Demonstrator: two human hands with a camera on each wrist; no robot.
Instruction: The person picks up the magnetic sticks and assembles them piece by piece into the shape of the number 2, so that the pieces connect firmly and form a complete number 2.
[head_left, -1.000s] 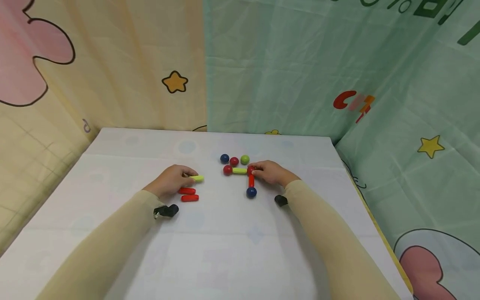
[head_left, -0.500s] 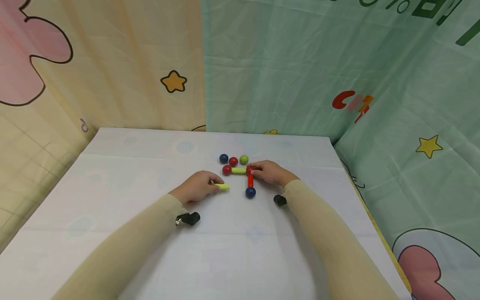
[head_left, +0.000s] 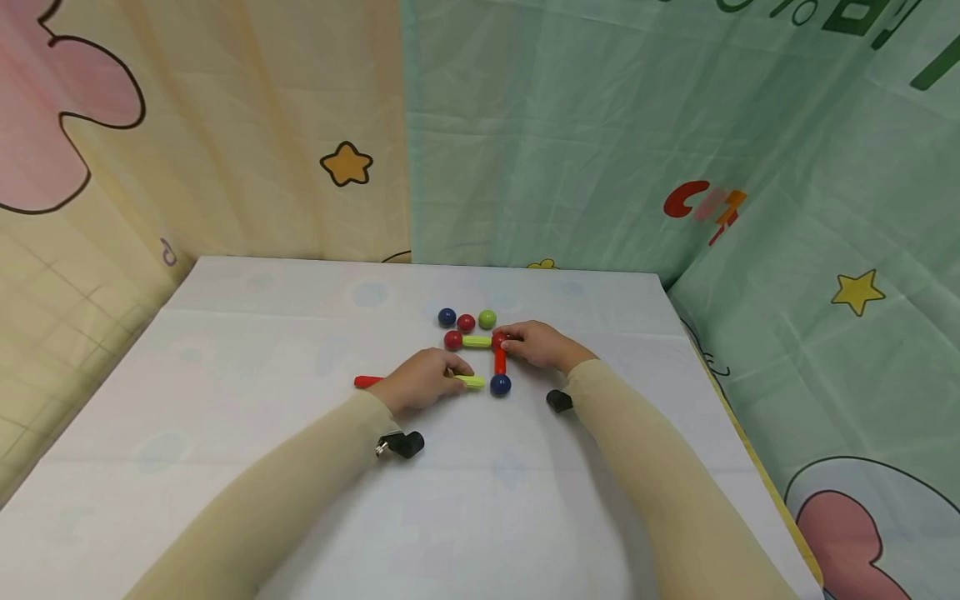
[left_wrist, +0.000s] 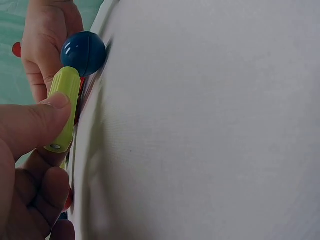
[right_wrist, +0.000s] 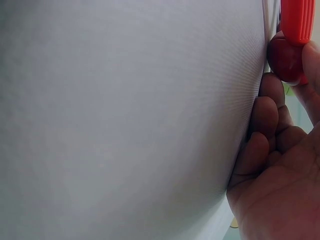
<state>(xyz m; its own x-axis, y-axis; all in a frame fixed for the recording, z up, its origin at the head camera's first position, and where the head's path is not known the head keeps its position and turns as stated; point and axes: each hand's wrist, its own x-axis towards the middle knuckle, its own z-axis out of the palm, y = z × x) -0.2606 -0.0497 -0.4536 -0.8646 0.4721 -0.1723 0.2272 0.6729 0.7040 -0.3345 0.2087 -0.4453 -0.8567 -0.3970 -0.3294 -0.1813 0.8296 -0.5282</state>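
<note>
Just below the middle of the head view, I have the left hand [head_left: 422, 379] pinching a yellow-green stick [head_left: 472, 382] between thumb and fingers, its tip close to a blue ball [head_left: 500, 385], contact unclear to me; right of centre, my right hand [head_left: 542, 345] grips a red ball [head_left: 498, 340] joined to a red rod [head_left: 500, 362]

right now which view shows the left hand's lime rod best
The left wrist view: the lime rod appears large, only partly covered. The head view shows just one end beyond the left hand; the right wrist view doesn't show it.
</note>
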